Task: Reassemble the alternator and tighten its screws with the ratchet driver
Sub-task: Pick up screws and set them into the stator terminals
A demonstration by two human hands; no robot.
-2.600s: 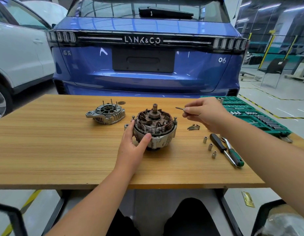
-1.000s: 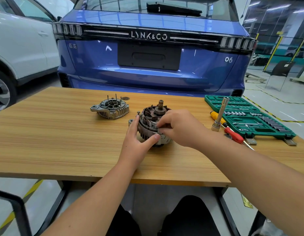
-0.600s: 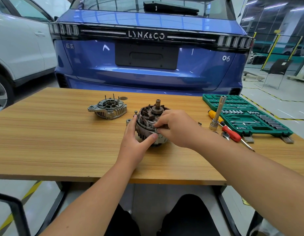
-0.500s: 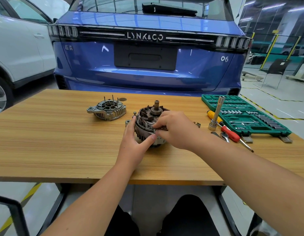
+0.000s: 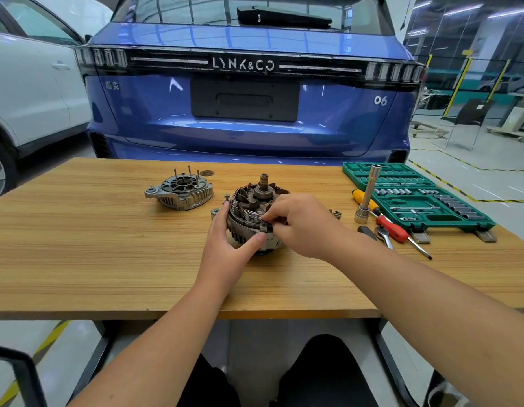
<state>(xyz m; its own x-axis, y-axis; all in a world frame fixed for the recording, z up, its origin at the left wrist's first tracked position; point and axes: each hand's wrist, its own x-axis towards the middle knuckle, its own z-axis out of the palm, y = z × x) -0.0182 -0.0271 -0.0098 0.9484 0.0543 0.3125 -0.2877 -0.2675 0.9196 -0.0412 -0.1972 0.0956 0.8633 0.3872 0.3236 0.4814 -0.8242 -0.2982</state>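
The alternator body (image 5: pixel 249 207), with rotor and copper windings exposed and shaft pointing up, stands mid-table. My left hand (image 5: pixel 228 245) grips its near left side, thumb against the housing. My right hand (image 5: pixel 298 224) sits over its near right rim, fingertips pinching a small screw (image 5: pixel 264 223) at the rim. The alternator's rear cover (image 5: pixel 181 192) lies apart to the left with studs pointing up. The ratchet driver (image 5: pixel 382 235) lies to the right, partly behind my right forearm.
A green socket set case (image 5: pixel 416 195) lies open at the table's right end. A tall socket extension (image 5: pixel 367 195) stands upright beside a yellow and red screwdriver (image 5: pixel 389 227). Loose screws (image 5: pixel 335 213) lie behind my right hand. A blue car is parked behind the table.
My right hand carried a screw from the right side of the table to the alternator's rim and now works there. The left hand kept its grip on the housing.
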